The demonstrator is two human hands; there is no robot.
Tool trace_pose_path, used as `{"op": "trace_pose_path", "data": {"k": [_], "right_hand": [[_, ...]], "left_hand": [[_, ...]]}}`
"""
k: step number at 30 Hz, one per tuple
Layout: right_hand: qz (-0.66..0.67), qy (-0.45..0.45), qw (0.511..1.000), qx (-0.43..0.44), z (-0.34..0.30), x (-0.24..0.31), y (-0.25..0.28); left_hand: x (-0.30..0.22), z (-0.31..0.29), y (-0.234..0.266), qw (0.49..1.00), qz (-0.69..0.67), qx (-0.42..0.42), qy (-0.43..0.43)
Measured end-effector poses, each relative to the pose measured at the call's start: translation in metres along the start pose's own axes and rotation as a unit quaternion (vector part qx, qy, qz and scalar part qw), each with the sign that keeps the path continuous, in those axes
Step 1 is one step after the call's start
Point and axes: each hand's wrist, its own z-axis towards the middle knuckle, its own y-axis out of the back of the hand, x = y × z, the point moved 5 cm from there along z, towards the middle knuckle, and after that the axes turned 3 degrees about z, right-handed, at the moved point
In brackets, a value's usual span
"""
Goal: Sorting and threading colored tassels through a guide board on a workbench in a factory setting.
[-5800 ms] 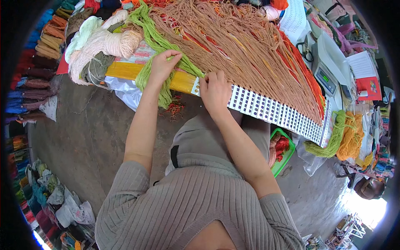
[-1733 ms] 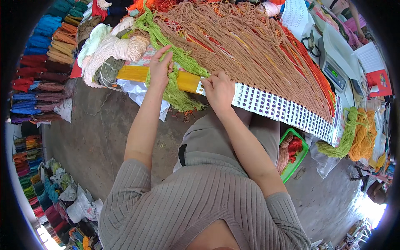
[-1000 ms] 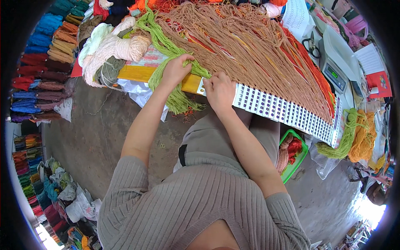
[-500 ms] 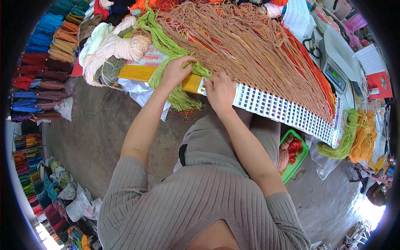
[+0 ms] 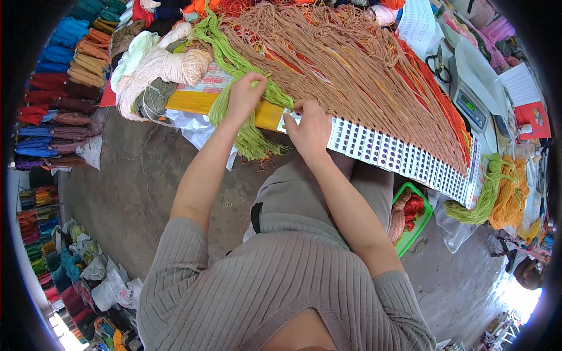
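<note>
A skein of lime-green yarn [image 5: 225, 52] runs down across a yellow wooden bar [image 5: 190, 102], its loose end hanging over the near edge. My left hand [image 5: 243, 96] lies over this skein with fingers curled; whatever is between the fingertips is too small to make out. Beside it, my right hand [image 5: 311, 127] grips the left end of a long white card [image 5: 374, 143] with rows of dark round holes, thumb and forefinger at its edge. Many brownish-pink yarn strands [image 5: 328, 64] fan away from the card's far edge. Part of the card is hidden under my right hand.
Cream yarn hanks [image 5: 175, 67] lie at the left. Scissors [image 5: 440, 67] and a digital scale [image 5: 471, 105] sit at the right, near hanging green and orange yarn [image 5: 510, 193]. A green basket [image 5: 422, 225] with yarn is beside my leg. Coloured hanks [image 5: 64, 88] line the left.
My left hand has shifted slightly up and left from the right hand, its fingers curling in. The right thumb has moved a little away from its forefinger; the right hand stays at the card's end.
</note>
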Motion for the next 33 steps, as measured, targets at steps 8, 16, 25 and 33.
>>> {"op": "trace_pose_path", "data": {"k": [8, 16, 25, 33], "right_hand": [[0.033, -0.018, 0.999, -0.027, 0.0, -0.005, 0.001], [0.043, -0.003, 0.997, -0.063, 0.0, -0.006, 0.001], [0.041, -0.004, 0.998, -0.052, -0.001, -0.005, 0.001], [0.034, -0.002, 0.998, -0.052, 0.0, -0.007, 0.004]], "left_hand": [[-0.003, -0.004, 0.016, 0.972, -0.195, 0.039, 0.125], [-0.056, -0.022, -0.016, 0.975, 0.043, 0.212, -0.056], [-0.021, -0.004, 0.016, 0.983, 0.091, 0.156, 0.045], [-0.02, 0.007, -0.01, 0.97, 0.101, 0.222, 0.009]]}}
